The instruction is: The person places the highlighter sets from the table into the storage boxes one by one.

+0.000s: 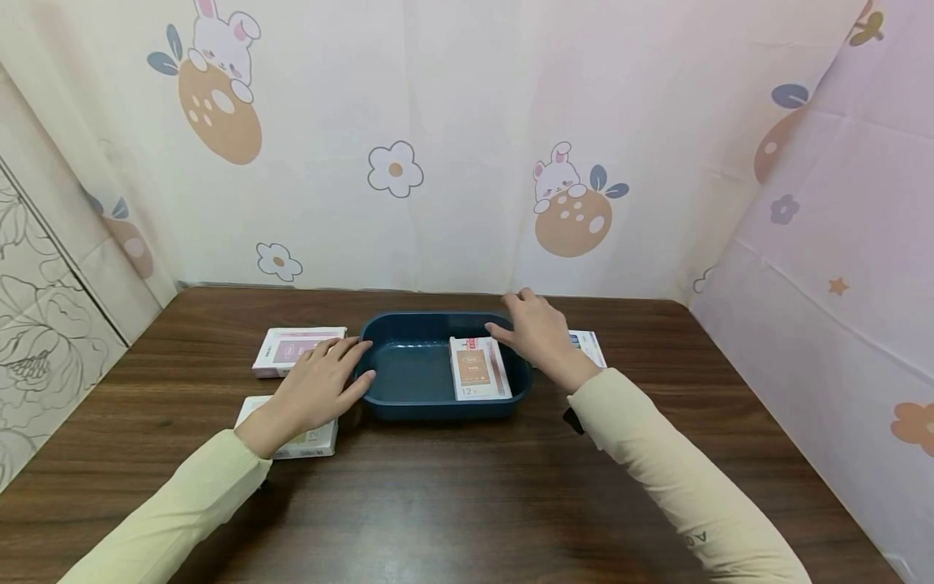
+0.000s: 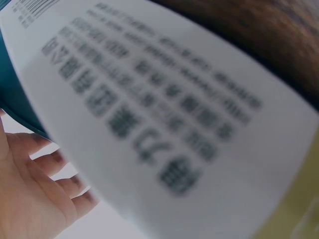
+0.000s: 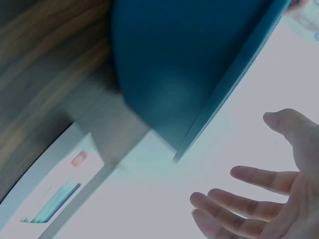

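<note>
A dark blue plastic bin [image 1: 442, 411] stands on the wooden table, with a white and tan box [image 1: 478, 371] leaning inside its right half. My left hand [image 1: 315, 391] is at the bin's left rim, thumb and fingers apart. Beneath that hand and wrist lies a white and yellow box [image 1: 315, 443], partly covered; its printed side [image 2: 149, 109] fills much of the left wrist view. Over the bin's right rim hovers my right hand [image 1: 538, 334], fingers spread and nothing in its grasp. In the right wrist view its palm [image 3: 294, 219] faces the bin's outer wall [image 3: 164, 74].
A white and purple box [image 1: 292, 350] lies left of the bin, behind the left hand. To the right, a white and blue box [image 1: 588, 347] is partly hidden by the right hand and wrist. A patterned curtain [image 1: 467, 219] hangs along the table's back edge.
</note>
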Available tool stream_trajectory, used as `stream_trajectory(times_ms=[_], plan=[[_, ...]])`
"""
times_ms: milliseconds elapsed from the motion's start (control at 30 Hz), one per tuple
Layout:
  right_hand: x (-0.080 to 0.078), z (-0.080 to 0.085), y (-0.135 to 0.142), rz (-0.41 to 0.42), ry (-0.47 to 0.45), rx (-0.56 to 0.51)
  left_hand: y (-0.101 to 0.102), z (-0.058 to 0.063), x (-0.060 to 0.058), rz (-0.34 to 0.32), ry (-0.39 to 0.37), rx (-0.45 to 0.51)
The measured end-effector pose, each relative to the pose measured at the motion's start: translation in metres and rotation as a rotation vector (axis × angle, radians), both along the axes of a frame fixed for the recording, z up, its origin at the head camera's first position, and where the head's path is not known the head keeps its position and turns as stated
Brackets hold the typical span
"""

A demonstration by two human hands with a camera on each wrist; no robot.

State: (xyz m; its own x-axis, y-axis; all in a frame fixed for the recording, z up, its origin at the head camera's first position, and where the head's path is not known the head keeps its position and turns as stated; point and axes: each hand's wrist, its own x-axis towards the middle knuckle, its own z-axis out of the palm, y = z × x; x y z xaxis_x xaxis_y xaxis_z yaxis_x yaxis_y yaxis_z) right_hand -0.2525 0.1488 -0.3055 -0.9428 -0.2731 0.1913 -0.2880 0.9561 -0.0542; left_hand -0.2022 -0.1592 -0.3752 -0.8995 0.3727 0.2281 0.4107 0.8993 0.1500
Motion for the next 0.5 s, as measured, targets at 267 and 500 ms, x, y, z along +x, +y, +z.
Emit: stream_trajectory(times_ms=[267, 500], plan=[[-0.009, -0.001, 0.031, -0.016, -0.028, -0.018, 0.000, -0.001, 0.000, -0.001, -0.004, 0.000], [-0.015, -0.011, 0.053, -0.010, -0.020, 0.029, 0.000, -0.001, 0.000, 0.000, -0.015, 0.007]])
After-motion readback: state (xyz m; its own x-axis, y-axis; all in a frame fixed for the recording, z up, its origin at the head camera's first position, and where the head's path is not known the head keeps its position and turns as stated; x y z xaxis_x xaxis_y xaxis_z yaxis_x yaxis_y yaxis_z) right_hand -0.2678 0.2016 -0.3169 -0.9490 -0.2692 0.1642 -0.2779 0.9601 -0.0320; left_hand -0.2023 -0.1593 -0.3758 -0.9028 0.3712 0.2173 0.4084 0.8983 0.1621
